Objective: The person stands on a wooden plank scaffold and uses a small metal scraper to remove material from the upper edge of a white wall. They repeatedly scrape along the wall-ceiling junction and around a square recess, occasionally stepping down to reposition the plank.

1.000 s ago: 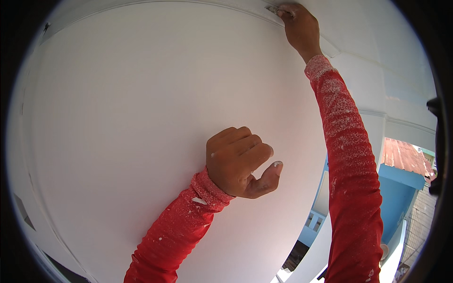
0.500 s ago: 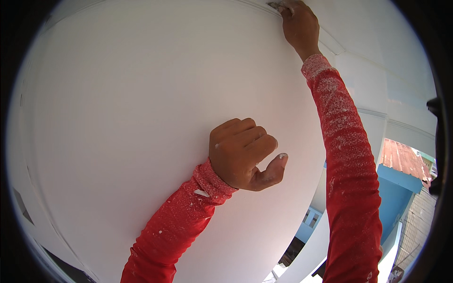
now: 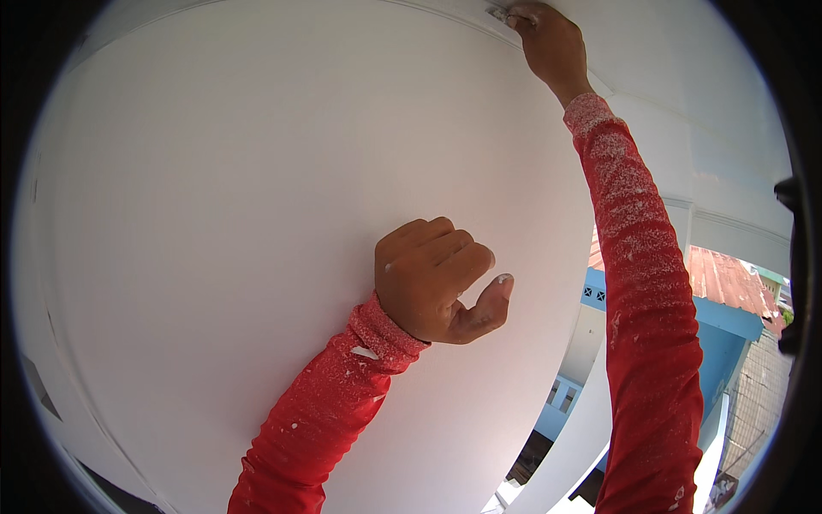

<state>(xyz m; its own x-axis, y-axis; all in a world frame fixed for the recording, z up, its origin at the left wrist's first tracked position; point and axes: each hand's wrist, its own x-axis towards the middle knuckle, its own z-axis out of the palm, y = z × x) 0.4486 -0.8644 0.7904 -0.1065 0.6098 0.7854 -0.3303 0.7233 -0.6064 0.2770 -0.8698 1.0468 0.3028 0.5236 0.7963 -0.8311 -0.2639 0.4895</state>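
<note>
High at the upper right, my right hand is closed on a small flat scraper-like piece, grey and smeared with white. Most of that piece is hidden by the fingers. Its visible edge lies at the moulding where the white panel meets the surface above. In the middle, my left hand is held before the panel, fingers curled in and the thumb standing apart. Nothing shows between thumb and fingers; whether its knuckles touch the panel I cannot tell. White dust and flecks cover both red sleeves.
White moulding runs along the panel's upper edge. Beyond the panel on the right are a blue wall, a rusty red corrugated roof and a grey block wall. Dark gaps show at the lower left.
My right hand and the piece in it have shifted slightly right and down in the picture. My left hand keeps its curled shape and has hardly moved. The view has shifted a little.
</note>
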